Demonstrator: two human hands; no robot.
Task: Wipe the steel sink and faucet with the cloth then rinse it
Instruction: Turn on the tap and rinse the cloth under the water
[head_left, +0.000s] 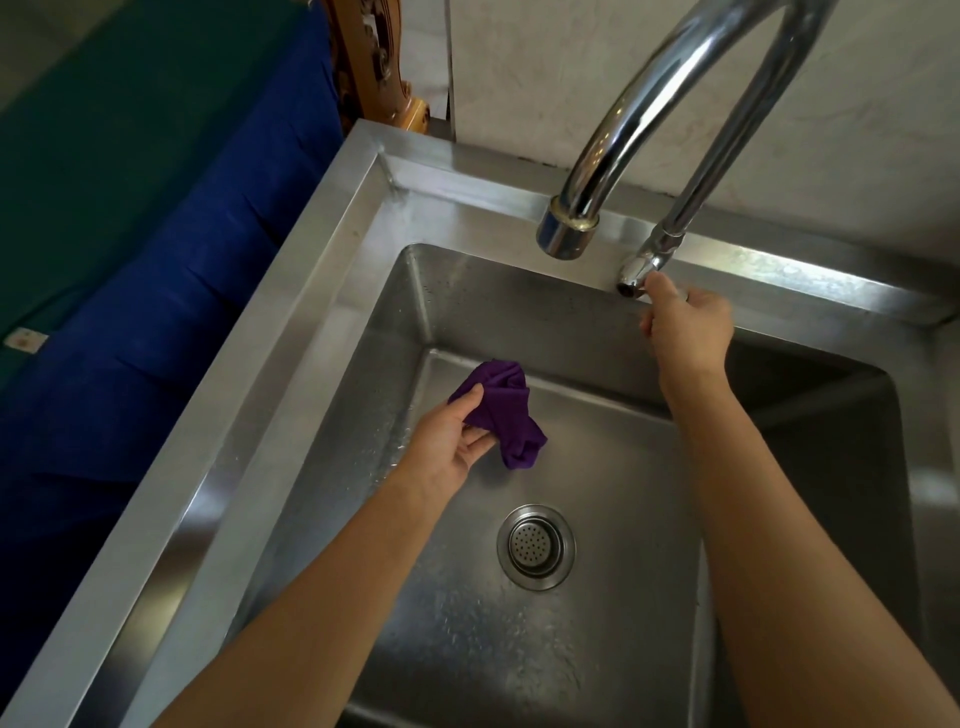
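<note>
A deep steel sink (322, 291) fills the view, with a round strainer drain (535, 546) in its floor. A purple cloth (506, 415) hangs crumpled over the basin's left part, pinched in my left hand (452, 441). The chrome gooseneck faucet (639, 119) arches from the back rim, its spout (566, 234) pointing down over the basin. My right hand (685, 327) is at the faucet's base, fingers closed around the small handle (636, 278) on the back rim. No water runs from the spout.
A pale marble wall (571, 67) stands behind the sink. To the left lie blue and green fabric (156, 234) and a carved wooden post (374, 57). Water droplets speckle the sink's left wall.
</note>
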